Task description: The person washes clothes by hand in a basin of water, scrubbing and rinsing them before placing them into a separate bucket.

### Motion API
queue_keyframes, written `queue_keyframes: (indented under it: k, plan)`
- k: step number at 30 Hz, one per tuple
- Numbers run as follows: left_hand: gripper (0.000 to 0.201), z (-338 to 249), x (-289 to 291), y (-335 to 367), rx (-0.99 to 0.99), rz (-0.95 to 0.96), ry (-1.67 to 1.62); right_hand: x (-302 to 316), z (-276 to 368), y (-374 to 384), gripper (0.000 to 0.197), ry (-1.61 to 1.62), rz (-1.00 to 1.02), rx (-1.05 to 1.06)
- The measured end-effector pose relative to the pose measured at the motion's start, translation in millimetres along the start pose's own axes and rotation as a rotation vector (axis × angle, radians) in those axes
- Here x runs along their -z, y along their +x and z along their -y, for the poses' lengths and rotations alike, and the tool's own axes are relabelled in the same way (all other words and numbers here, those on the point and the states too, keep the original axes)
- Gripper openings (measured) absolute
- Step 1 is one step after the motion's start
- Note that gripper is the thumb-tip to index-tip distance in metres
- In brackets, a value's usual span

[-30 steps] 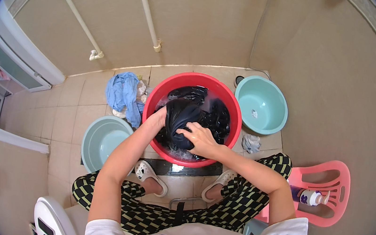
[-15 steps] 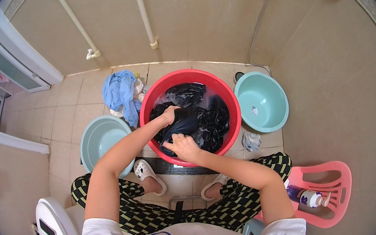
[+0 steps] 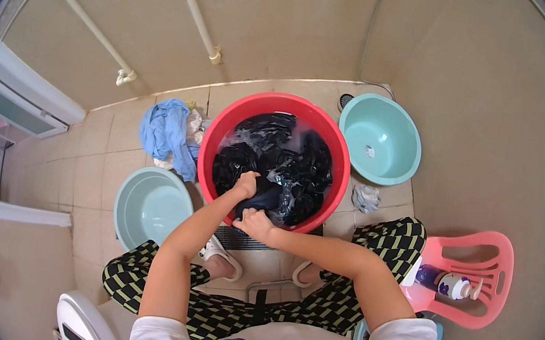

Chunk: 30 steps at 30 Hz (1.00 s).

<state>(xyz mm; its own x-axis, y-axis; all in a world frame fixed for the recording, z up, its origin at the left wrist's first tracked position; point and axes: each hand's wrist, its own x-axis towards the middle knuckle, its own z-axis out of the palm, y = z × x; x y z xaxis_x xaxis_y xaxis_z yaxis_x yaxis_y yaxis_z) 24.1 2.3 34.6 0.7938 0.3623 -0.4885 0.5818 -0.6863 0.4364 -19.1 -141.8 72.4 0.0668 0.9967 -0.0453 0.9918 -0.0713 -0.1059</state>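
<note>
Both my hands work over a large red basin (image 3: 208, 161) of cloudy water on the floor in front of me. Black wet clothes (image 3: 313, 175) fill most of it. A bunched dark garment (image 3: 267, 197) lies toward the basin's near side. My left hand (image 3: 246, 183) is closed on the upper part of this garment. Lower down, at the near rim, my right hand (image 3: 255, 225) grips the same cloth. The garment's lower end is partly hidden behind my hands.
A pale teal basin (image 3: 126, 209) stands at left, another (image 3: 399, 176) at far right. Blue clothes (image 3: 166, 132) lie left of the red basin; a grey cloth (image 3: 366, 199) lies right. A pump bottle (image 3: 443, 282) rests on a pink chair (image 3: 500, 282).
My hands have moved down toward the near rim, still gripping the dark garment. My left hand has come closer to my right, and more black clothes show behind it.
</note>
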Motion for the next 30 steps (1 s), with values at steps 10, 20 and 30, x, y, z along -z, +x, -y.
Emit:
queue_keyframes:
  k: [10, 20, 30]
  plan:
    - [0.042, 26, -32, 2, 0.088, -0.053, -0.238, -14, -15, -23, 0.013, 0.126, -0.207, 0.090]
    - [0.048, 143, -3, -22, 0.256, 0.002, -0.637, 29, -1, -8, 0.061, 0.255, -0.207, 0.224]
    - [0.036, 226, 83, -85, 0.523, -0.194, -0.607, 8, 37, 78, 0.050, 0.791, -0.311, 0.004]
